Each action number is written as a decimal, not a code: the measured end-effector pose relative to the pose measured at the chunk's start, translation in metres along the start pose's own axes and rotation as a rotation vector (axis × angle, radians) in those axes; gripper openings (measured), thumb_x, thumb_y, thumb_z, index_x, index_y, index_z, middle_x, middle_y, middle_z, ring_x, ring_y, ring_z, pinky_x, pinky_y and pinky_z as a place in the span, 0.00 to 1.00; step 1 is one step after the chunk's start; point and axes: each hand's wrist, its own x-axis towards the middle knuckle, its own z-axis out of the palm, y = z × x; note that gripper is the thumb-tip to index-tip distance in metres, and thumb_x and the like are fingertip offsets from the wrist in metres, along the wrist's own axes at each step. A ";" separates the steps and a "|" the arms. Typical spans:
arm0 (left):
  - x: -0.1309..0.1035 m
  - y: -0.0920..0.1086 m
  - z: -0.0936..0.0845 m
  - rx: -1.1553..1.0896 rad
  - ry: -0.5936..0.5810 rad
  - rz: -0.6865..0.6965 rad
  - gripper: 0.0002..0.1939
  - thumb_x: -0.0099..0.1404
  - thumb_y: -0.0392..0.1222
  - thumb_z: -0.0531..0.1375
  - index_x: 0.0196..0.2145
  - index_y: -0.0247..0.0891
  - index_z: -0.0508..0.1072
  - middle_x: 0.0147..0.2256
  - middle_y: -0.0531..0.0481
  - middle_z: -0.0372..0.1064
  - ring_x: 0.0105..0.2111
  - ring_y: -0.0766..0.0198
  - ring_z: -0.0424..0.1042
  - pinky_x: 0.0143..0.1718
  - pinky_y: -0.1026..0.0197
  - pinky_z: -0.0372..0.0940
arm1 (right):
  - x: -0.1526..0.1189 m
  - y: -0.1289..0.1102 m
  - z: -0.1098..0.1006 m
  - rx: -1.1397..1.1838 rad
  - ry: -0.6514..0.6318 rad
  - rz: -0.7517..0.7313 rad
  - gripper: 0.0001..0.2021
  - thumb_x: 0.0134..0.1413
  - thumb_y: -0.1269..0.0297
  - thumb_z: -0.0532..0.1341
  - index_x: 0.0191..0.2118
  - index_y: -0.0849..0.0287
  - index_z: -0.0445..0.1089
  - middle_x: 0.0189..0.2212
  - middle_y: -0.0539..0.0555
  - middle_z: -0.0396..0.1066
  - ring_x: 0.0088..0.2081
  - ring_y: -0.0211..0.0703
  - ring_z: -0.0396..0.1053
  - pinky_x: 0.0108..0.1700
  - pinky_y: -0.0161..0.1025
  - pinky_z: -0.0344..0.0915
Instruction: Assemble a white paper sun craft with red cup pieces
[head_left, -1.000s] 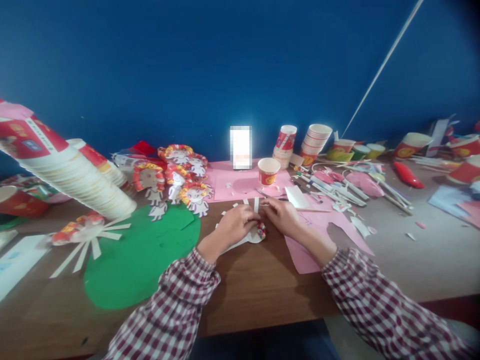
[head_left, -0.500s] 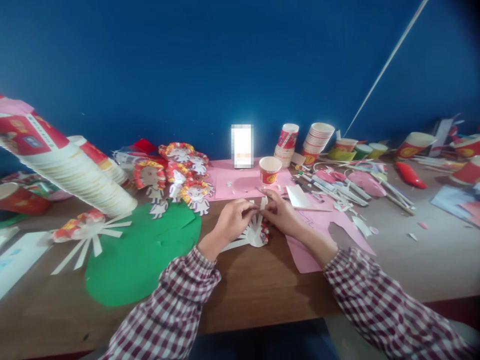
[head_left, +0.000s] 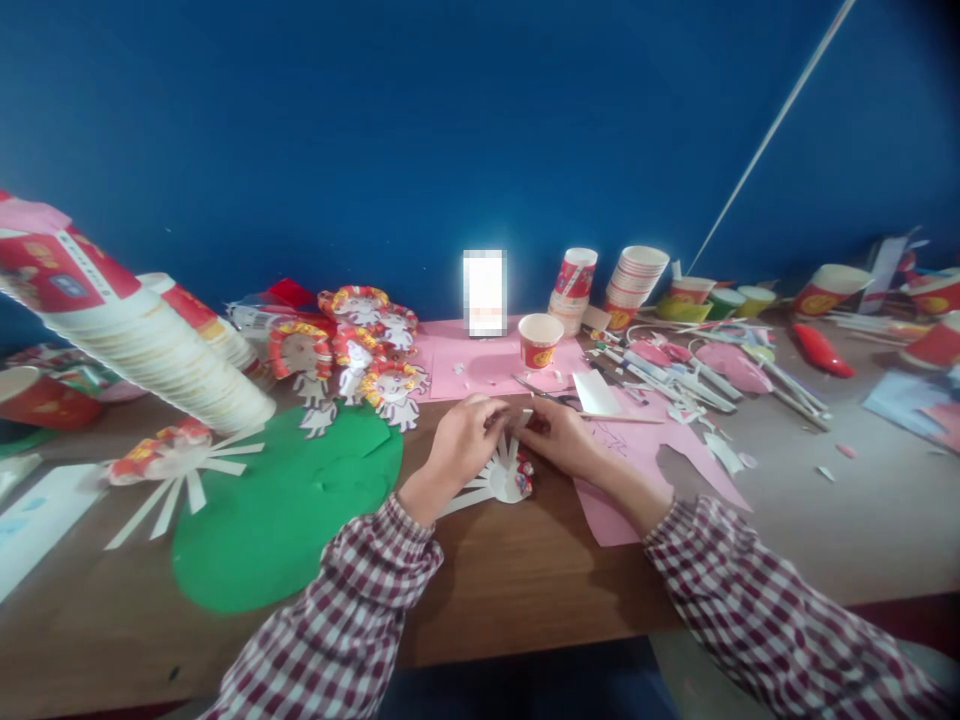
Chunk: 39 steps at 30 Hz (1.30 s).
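Note:
A paper cup cut into strips (head_left: pixel 507 483) lies splayed on the brown table in front of me, its white inside facing up. Along its right side several strips are curled into red rolls. My left hand (head_left: pixel 469 440) pinches strips at the cup's far side. Close by on the right, my right hand (head_left: pixel 559 432) has its fingers closed on a strip of the same cup; its fingertips are partly hidden. Just beyond the right hand lie scissors (head_left: pixel 559 398) on pink paper.
Left stand a leaning stack of paper cups (head_left: pixel 161 345), a green paper sheet (head_left: pixel 292 530) and another cut cup (head_left: pixel 184 460). Lion-like paper figures (head_left: pixel 360 350) lie behind. One paper cup (head_left: pixel 540 342) stands on pink paper (head_left: pixel 472 375); markers (head_left: pixel 679 375) and scraps lie right.
My right hand has shifted slightly, its fingers curling lower around the strip. The cut cup has turned or slid a little to the left. The scissors show more plainly.

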 end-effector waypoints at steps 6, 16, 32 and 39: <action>0.000 0.018 -0.012 -0.075 0.136 0.079 0.10 0.64 0.35 0.54 0.40 0.37 0.73 0.35 0.46 0.73 0.36 0.63 0.71 0.39 0.62 0.65 | 0.000 0.004 0.000 -0.081 0.135 0.045 0.05 0.48 0.67 0.60 0.34 0.59 0.67 0.23 0.47 0.68 0.25 0.35 0.64 0.27 0.32 0.59; 0.000 0.006 0.008 -0.160 -0.033 -0.034 0.12 0.62 0.37 0.56 0.43 0.35 0.73 0.39 0.44 0.74 0.37 0.60 0.73 0.41 0.59 0.67 | -0.001 0.002 0.000 0.105 -0.006 0.014 0.12 0.51 0.65 0.61 0.43 0.56 0.64 0.32 0.51 0.72 0.31 0.41 0.70 0.34 0.37 0.66; 0.000 0.014 0.003 -0.109 -0.101 -0.065 0.06 0.61 0.36 0.57 0.32 0.34 0.74 0.30 0.47 0.73 0.31 0.63 0.71 0.35 0.63 0.63 | -0.001 0.006 0.003 -0.033 -0.033 -0.018 0.16 0.47 0.67 0.63 0.42 0.56 0.59 0.26 0.46 0.68 0.27 0.39 0.67 0.30 0.35 0.61; -0.001 0.007 0.008 -0.194 -0.065 -0.154 0.06 0.60 0.36 0.57 0.33 0.34 0.74 0.32 0.47 0.75 0.33 0.62 0.72 0.36 0.63 0.65 | 0.000 -0.003 -0.005 -0.022 -0.080 -0.075 0.08 0.53 0.67 0.59 0.40 0.58 0.67 0.31 0.51 0.71 0.32 0.40 0.68 0.34 0.35 0.62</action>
